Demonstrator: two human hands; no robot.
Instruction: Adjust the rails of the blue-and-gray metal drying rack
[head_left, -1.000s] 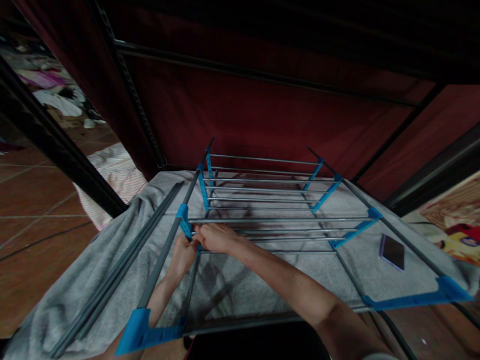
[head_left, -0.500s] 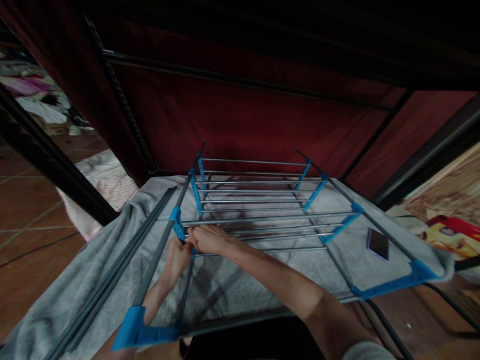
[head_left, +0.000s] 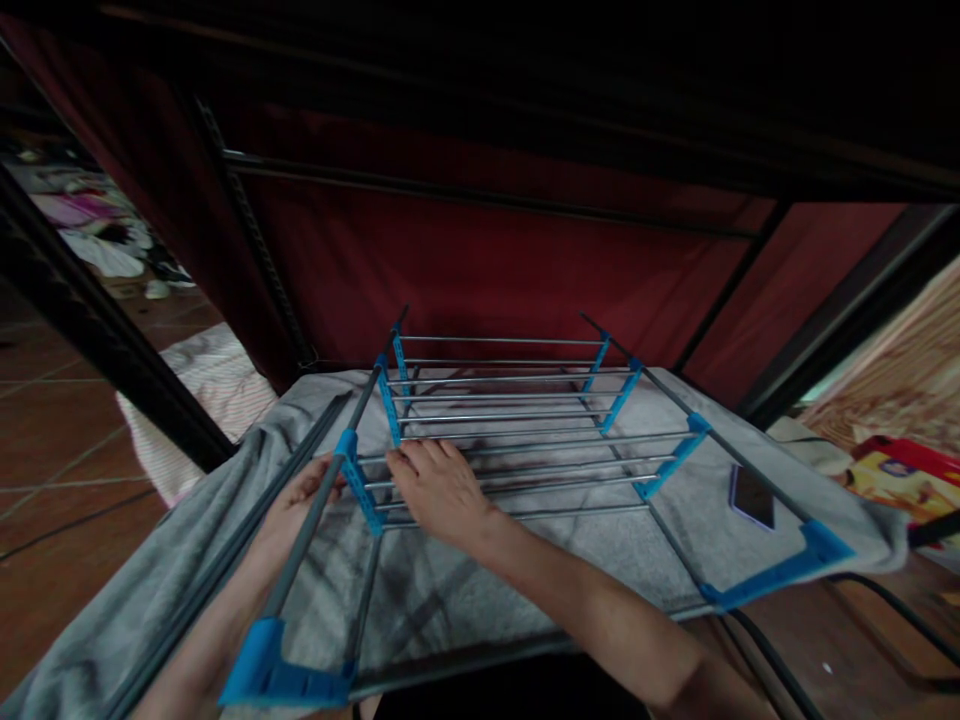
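A rack of grey tubes and blue plastic connectors lies on a grey blanket [head_left: 600, 560]. My right hand [head_left: 441, 492] rests over the thin metal rods [head_left: 570, 465] near their left ends, its fingers curled round them. My left hand [head_left: 301, 495] is outside the left side tube [head_left: 304, 545], its fingertips behind the tube beside the blue connector [head_left: 360, 482]; what they touch is hidden. Blue corner pieces sit at the near left [head_left: 281, 672] and near right [head_left: 784, 572].
Loose grey tubes [head_left: 232, 550] lie along the blanket's left side. A phone [head_left: 752, 496] lies right of the rack. Behind stands a dark red curtain [head_left: 510, 260] with black frame bars. A red and yellow package [head_left: 904, 480] is at the far right.
My left hand has moved left, from the inner side of the blue connector to outside the side tube. My right hand has shifted slightly right along the rods. The view has tilted a little.
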